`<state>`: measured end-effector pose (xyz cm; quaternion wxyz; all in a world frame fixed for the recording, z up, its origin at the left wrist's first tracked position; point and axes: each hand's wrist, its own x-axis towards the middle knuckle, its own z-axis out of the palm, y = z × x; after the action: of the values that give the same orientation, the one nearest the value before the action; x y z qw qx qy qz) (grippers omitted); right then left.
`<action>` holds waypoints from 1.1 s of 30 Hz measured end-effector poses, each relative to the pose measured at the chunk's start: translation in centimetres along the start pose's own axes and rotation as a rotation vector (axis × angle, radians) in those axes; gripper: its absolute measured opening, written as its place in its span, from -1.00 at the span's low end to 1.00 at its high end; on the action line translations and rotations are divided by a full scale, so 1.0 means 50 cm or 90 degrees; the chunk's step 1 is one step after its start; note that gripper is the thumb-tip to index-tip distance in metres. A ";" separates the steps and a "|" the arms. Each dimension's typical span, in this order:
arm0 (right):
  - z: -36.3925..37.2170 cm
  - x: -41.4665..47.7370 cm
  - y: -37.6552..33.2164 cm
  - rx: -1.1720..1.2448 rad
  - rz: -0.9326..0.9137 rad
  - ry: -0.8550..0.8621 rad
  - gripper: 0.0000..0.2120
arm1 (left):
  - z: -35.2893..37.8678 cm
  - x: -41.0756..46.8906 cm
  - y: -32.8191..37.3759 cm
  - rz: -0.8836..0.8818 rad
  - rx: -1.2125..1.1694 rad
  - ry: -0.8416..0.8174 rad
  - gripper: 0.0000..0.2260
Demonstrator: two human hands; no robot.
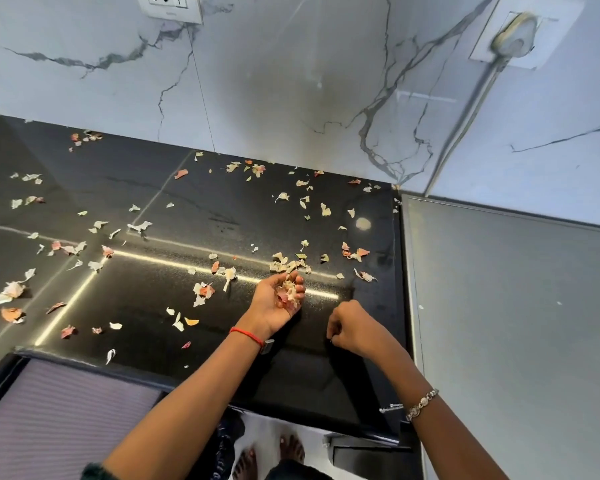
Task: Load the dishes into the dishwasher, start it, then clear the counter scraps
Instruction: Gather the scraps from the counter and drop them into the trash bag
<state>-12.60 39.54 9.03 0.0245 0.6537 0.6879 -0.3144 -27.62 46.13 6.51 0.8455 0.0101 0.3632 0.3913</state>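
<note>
Dry onion and garlic peel scraps (201,292) lie scattered over the glossy black counter (174,209). My left hand (278,301) is palm up near the counter's right part, its fingers cupped round a small heap of collected peels (289,292). More peels (284,265) lie just beyond its fingertips. My right hand (352,329) hovers to the right of it with the fingers curled in. Whether it pinches a scrap is hidden.
A grey appliance top (516,306) adjoins the counter on the right. The marble wall (291,81) carries a socket (170,5) and a plugged cable (510,39). A ribbed drawer front (56,417) sits below left. My bare feet (267,455) stand on the floor.
</note>
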 end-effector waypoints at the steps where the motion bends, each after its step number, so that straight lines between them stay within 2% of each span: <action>1: -0.003 -0.002 -0.002 0.025 0.007 0.023 -0.89 | -0.001 0.000 0.001 -0.005 0.002 0.000 -0.73; 4: -0.031 -0.002 -0.013 0.164 0.019 0.134 -0.91 | 0.002 0.001 0.000 -0.021 0.012 0.000 -0.73; 7: -0.060 0.009 -0.046 0.278 -0.019 0.244 -0.90 | 0.006 0.001 -0.004 -0.030 0.019 -0.004 -0.72; 12: -0.067 0.037 -0.088 0.304 -0.098 0.260 -0.78 | 0.024 0.004 -0.013 -0.048 0.060 -0.048 -0.72; 15: -0.087 0.059 -0.053 0.382 -0.055 0.347 -0.79 | 0.036 0.016 -0.008 -0.056 0.034 -0.050 -0.75; 18: -0.112 0.091 0.017 0.342 0.046 0.432 -0.81 | 0.035 0.030 0.004 -0.049 0.025 -0.040 -0.74; 21: -0.119 0.132 0.074 0.271 0.138 0.424 -0.75 | 0.035 0.039 0.012 -0.043 0.026 -0.035 -0.74; 26: -0.133 0.192 0.087 0.151 0.174 0.308 -0.57 | 0.039 0.049 0.024 -0.032 0.023 -0.029 -0.74; 29: -0.136 0.219 0.078 0.038 0.163 0.239 -0.59 | 0.040 0.051 0.030 -0.025 0.024 -0.024 -0.74; 33: -0.127 0.224 0.066 0.022 0.147 0.250 -0.69 | 0.038 0.052 0.039 -0.022 0.021 -0.020 -0.73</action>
<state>-8.81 52.23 7.82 -0.0851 0.7771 0.5945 -0.1880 -26.58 49.72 6.94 0.8574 0.0242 0.3563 0.3706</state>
